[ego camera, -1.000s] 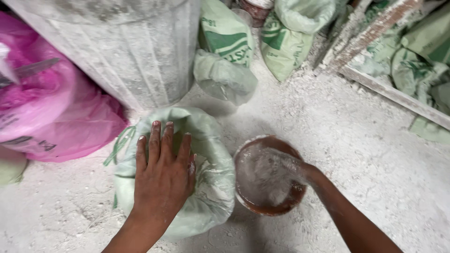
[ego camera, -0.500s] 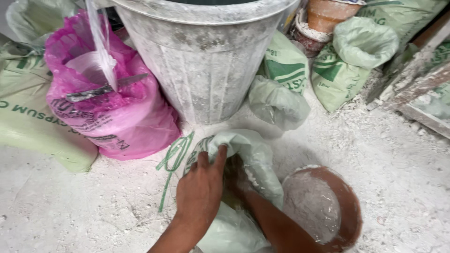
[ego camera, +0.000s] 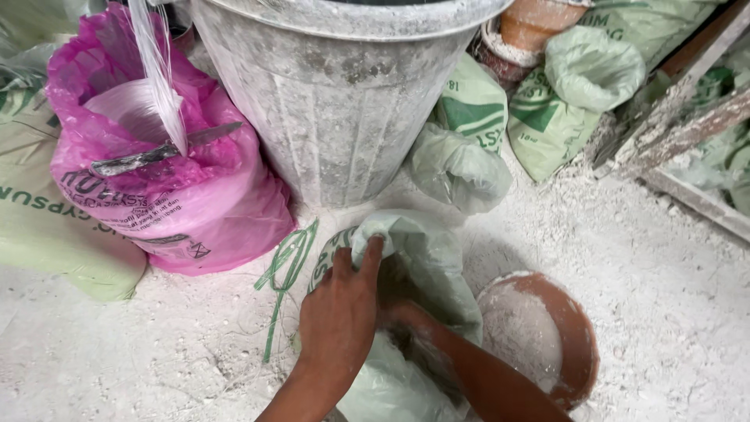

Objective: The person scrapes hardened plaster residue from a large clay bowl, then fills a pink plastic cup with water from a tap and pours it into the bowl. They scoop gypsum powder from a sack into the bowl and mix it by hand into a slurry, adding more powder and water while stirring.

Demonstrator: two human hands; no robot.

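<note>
Both hands (ego camera: 344,312) at green sack (ego camera: 426,250) mouth.

Pale green woven plastic sack (ego camera: 426,258), matt and dusty. Pink plastic bag (ego camera: 195,195) at left, thin and glossy. Grey bucket (ego camera: 336,101), rough, powder-caked. Brown bowl (ego camera: 574,336), smooth, whitened with powder.

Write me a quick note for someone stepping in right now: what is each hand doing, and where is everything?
Left hand: gripping the rim of the pale green sack, holding its mouth open.
Right hand: reaching inside the sack; fingers hidden, grip unclear.
Brown bowl: on the powdery floor right of the sack, dusted with white powder.
Grey bucket stands behind; pink bag to its left.
</note>
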